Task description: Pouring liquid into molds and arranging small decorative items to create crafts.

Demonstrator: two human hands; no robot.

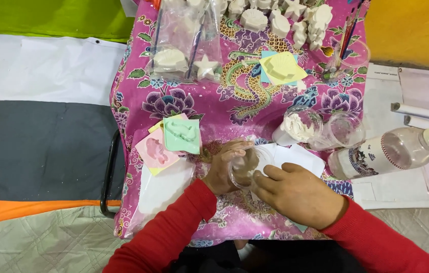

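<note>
A counter (138,91) draped in a pink flowered cloth carries everything. At its right edge a clear plastic bottle (391,151) lies on its side. The right hand (298,192) and left hand (224,167) both close their grip around a small clear cup (247,167), near the counter's front. Green and pink moulds (171,139) lie just left.
</note>
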